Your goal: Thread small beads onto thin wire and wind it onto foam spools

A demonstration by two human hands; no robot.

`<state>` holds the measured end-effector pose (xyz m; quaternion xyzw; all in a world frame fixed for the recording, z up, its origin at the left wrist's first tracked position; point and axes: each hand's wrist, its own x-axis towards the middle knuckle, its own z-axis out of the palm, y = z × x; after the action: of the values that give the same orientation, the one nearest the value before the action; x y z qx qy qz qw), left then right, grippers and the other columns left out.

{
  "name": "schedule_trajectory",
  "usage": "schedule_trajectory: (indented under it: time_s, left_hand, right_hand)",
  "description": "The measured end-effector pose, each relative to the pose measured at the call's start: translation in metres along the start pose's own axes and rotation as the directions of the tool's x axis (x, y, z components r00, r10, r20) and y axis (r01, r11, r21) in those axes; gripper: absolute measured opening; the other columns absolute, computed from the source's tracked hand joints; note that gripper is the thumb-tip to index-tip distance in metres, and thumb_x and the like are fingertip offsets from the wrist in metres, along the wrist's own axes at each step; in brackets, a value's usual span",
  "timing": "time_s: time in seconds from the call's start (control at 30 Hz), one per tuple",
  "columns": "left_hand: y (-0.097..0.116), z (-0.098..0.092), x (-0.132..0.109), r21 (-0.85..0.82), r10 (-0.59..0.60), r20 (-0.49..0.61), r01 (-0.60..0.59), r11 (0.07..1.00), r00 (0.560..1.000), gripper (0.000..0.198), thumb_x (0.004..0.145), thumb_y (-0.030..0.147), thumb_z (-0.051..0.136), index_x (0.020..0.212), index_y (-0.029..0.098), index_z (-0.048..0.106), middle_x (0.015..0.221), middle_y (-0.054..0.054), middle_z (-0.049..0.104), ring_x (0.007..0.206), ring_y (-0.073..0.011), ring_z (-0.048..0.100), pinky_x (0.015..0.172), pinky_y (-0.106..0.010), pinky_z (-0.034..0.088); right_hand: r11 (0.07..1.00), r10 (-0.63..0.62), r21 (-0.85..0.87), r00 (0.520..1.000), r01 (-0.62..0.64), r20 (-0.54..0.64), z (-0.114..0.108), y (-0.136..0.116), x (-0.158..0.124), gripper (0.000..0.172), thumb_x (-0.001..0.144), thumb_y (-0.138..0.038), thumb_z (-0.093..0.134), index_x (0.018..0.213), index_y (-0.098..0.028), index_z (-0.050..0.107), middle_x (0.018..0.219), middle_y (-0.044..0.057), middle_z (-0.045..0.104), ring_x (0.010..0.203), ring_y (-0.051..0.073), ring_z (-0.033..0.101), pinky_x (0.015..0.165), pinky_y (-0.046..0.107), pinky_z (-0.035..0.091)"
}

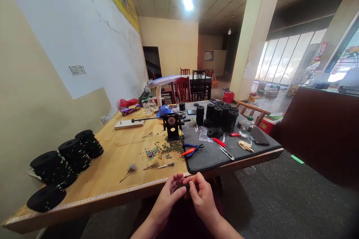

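Both my hands meet just below the front edge of the wooden table (112,171). My left hand (169,194) and my right hand (202,193) have their fingers curled and pinched together around a small dark thing (185,188) that I cannot make out. Nearest on the table lie three tufted pieces (153,165), a scatter of small beads (161,150) and red-and-blue pliers (193,149) on the grey mat (207,155). A black hand-cranked device (171,124) stands behind them.
Several black spools (66,160) sit at the table's left end, and more black spools (220,115) stand at the back of the mat. A white desk lamp (162,86), bottles (147,106), scissors (226,152), a phone (259,135) and a dark counter (322,127) at right are nearby.
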<state>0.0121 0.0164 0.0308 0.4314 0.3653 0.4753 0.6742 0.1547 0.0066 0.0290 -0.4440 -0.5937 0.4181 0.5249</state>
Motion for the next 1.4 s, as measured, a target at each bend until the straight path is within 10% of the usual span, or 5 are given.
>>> schedule_trajectory:
  time_s: [0.37,0.6,0.8,1.03,1.4]
  left_hand:
    - [0.004,0.003,-0.008,-0.220,-0.062,0.207,0.108,0.970,0.976,0.044,0.071,0.022,0.070,0.111,0.018,0.052,0.116,-0.013,0.059,0.096,-0.0221,0.058,0.087,-0.035,0.041]
    - [-0.003,-0.001,-0.002,0.109,-0.007,0.041,0.002,0.994,0.999,0.041,0.065,0.023,0.076,0.100,0.016,0.054,0.107,-0.013,0.062,0.108,-0.0270,0.053,0.093,-0.036,0.038]
    - [0.002,0.004,-0.007,-0.166,-0.109,0.230,0.149,0.975,0.967,0.037,0.070,0.017,0.064,0.104,0.017,0.051,0.107,-0.009,0.062,0.090,-0.0199,0.059,0.089,-0.037,0.041]
    - [-0.007,0.004,0.000,0.111,-0.121,0.061,0.114,0.987,0.991,0.038,0.071,0.031,0.071,0.098,0.016,0.049,0.095,-0.010,0.065,0.081,-0.0189,0.060,0.075,-0.030,0.043]
    - [0.003,0.009,-0.009,-0.181,-0.181,0.175,0.213,0.960,0.968,0.039,0.064,0.014,0.059,0.103,0.017,0.050,0.102,-0.009,0.063,0.082,-0.0188,0.059,0.083,-0.038,0.043]
  right_hand:
    - [0.995,0.104,-0.013,0.992,-0.103,0.075,-0.008,0.000,0.000,0.036,0.087,-0.048,0.042,0.081,-0.012,0.046,0.069,0.002,0.057,0.056,0.007,0.056,0.054,0.017,0.045]
    - [0.958,-0.095,-0.262,0.992,0.113,0.081,-0.015,-0.010,-0.003,0.029,0.089,-0.035,0.040,0.087,-0.012,0.058,0.083,0.005,0.061,0.076,0.007,0.057,0.070,0.015,0.043]
    - [0.995,0.099,-0.014,0.986,-0.098,0.136,-0.018,-0.004,-0.002,0.036,0.088,-0.046,0.041,0.087,-0.011,0.051,0.079,0.004,0.061,0.058,0.007,0.059,0.054,0.016,0.047]
    - [0.989,0.011,-0.151,0.995,0.003,0.098,-0.020,-0.005,-0.004,0.032,0.088,-0.040,0.044,0.085,-0.012,0.057,0.079,0.005,0.060,0.065,0.007,0.058,0.057,0.014,0.045]
    - [0.958,0.205,0.167,0.965,-0.232,0.163,-0.018,0.012,-0.001,0.036,0.081,-0.048,0.050,0.078,-0.013,0.040,0.084,0.005,0.059,0.052,0.007,0.057,0.050,0.019,0.048]
